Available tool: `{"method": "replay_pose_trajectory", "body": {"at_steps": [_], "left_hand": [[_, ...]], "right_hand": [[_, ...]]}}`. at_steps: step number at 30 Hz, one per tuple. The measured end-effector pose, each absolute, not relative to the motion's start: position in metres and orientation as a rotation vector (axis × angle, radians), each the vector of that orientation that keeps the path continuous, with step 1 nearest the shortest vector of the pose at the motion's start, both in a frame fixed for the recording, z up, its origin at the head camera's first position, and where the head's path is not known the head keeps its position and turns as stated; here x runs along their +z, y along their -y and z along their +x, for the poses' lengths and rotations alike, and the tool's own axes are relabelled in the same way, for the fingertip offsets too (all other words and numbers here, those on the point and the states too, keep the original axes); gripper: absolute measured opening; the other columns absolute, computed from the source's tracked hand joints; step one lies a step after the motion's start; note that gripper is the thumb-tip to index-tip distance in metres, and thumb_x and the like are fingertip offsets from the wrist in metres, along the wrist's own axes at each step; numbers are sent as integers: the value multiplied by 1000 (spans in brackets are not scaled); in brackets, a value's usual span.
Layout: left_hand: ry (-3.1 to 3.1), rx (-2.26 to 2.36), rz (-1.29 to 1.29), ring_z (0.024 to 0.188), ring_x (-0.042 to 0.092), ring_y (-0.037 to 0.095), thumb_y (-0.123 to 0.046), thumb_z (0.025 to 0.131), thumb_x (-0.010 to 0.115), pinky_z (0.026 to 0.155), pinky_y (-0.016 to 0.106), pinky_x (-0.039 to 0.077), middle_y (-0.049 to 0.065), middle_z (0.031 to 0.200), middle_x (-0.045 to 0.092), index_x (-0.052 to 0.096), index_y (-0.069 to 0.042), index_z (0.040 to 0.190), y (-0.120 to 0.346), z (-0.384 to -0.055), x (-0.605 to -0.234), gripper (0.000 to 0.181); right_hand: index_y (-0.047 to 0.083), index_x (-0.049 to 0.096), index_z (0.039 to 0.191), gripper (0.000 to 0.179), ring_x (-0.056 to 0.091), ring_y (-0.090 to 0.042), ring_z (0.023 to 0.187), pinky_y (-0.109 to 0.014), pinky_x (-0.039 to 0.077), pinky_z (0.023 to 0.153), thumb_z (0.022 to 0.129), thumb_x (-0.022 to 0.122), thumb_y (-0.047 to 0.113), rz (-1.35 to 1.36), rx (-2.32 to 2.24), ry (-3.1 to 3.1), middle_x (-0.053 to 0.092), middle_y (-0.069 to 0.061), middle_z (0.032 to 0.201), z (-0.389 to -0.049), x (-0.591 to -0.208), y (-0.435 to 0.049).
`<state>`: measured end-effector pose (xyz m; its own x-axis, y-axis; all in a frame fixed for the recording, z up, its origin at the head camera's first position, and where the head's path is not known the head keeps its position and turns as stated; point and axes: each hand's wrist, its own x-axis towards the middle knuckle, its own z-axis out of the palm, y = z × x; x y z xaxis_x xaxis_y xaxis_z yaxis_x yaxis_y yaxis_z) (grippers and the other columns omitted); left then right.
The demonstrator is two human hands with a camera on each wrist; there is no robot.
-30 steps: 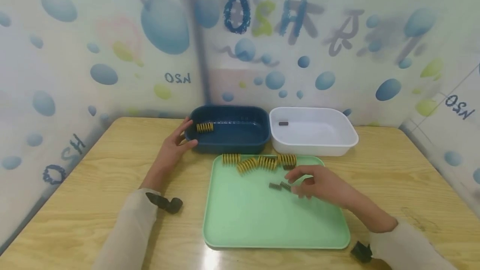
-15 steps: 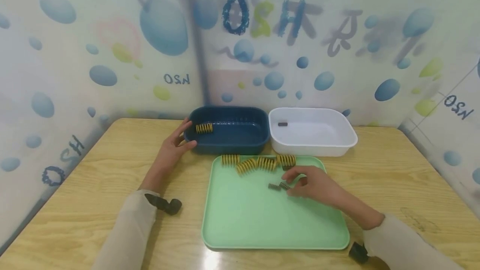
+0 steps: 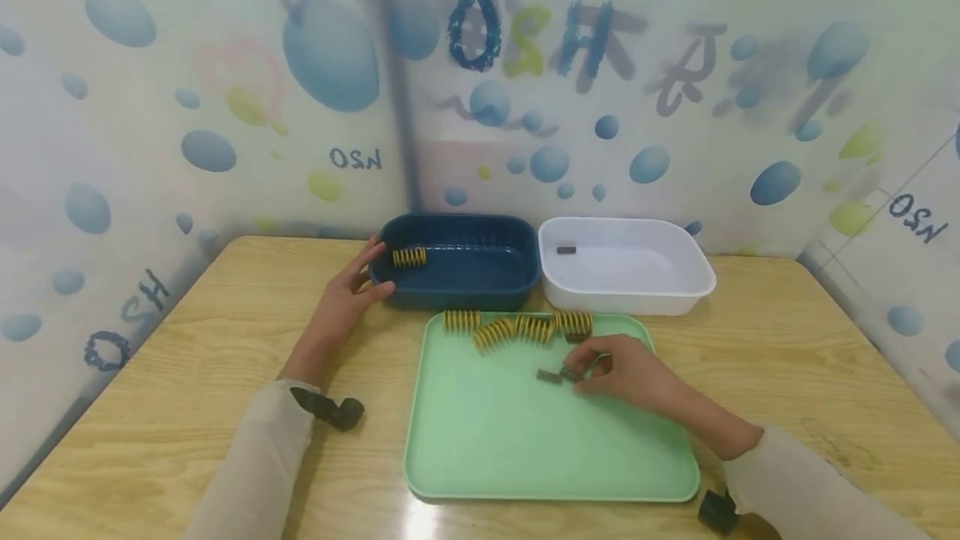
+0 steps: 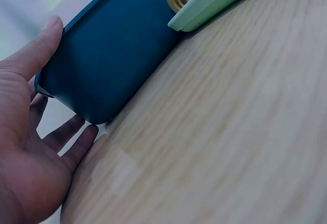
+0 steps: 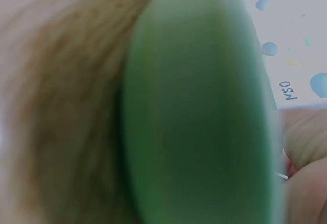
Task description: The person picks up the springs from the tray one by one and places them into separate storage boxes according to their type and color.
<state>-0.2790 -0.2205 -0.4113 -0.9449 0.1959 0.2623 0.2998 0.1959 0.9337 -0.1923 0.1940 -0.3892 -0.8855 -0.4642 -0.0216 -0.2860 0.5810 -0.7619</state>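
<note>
My left hand (image 3: 347,294) rests against the left end of the dark blue bin (image 3: 480,298), thumb at the near corner and fingers spread along the end. In the left wrist view the fingers of that hand (image 4: 25,147) touch the bin's wall (image 4: 112,45). Over the green tray (image 3: 510,448), my right hand (image 3: 626,373) pinches a small dark coil spring (image 3: 570,374) between thumb and index finger. Another small dark spring (image 3: 549,376) lies just left of it. A third dark one (image 3: 577,338) lies behind the index finger. The right wrist view is mostly the blurred tray edge (image 5: 199,106).
Several larger yellow springs (image 3: 492,333) line the tray's far edge. One yellow spring (image 3: 409,257) lies in the blue bin. Beside it, a white bin (image 3: 622,301) holds a small dark spring (image 3: 566,250). A patterned wall (image 3: 480,123) rises behind the wooden table (image 3: 787,340).
My right hand has shifted slightly left, and its thumb and index finger have closed in on the small dark spring. The left hand has stayed at the blue bin.
</note>
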Motion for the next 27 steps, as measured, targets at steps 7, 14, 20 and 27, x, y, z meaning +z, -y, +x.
{"method": "replay_pose_trajectory", "body": {"at_steps": [7, 14, 20, 27], "left_hand": [[2367, -1874, -502, 137, 26, 39, -12, 93, 64, 108, 52, 26, -5, 158, 17, 33, -8, 149, 221, -280, -411, 64], [2377, -1871, -496, 137, 27, 37, -13, 93, 63, 108, 51, 27, -7, 158, 17, 34, -10, 149, 222, -280, -411, 63], [2370, -1881, -500, 138, 26, 38, -13, 94, 63, 109, 51, 26, -7, 158, 16, 33, -8, 149, 222, -281, -412, 63], [2367, -1886, -496, 138, 24, 39, -11, 93, 63, 109, 52, 26, -4, 159, 16, 32, -8, 149, 221, -279, -411, 64]], "right_hand": [[11, 72, 98, 21, 61, -15, 78, -26, 52, 69, 78, 78, 8, -583, -1166, -2603, 68, 4, 89, -191, -390, -196], [12, 74, 97, 20, 60, -16, 78, -25, 51, 66, 78, 78, 9, -582, -1150, -2618, 68, 5, 88, -191, -391, -198], [15, 76, 97, 18, 62, -13, 84, -25, 51, 71, 79, 77, 12, -603, -1139, -2650, 71, 8, 89, -192, -393, -201], [17, 76, 98, 19, 62, -15, 89, -27, 51, 73, 79, 78, 20, -579, -1190, -2622, 71, 6, 96, -191, -386, -202]]}}
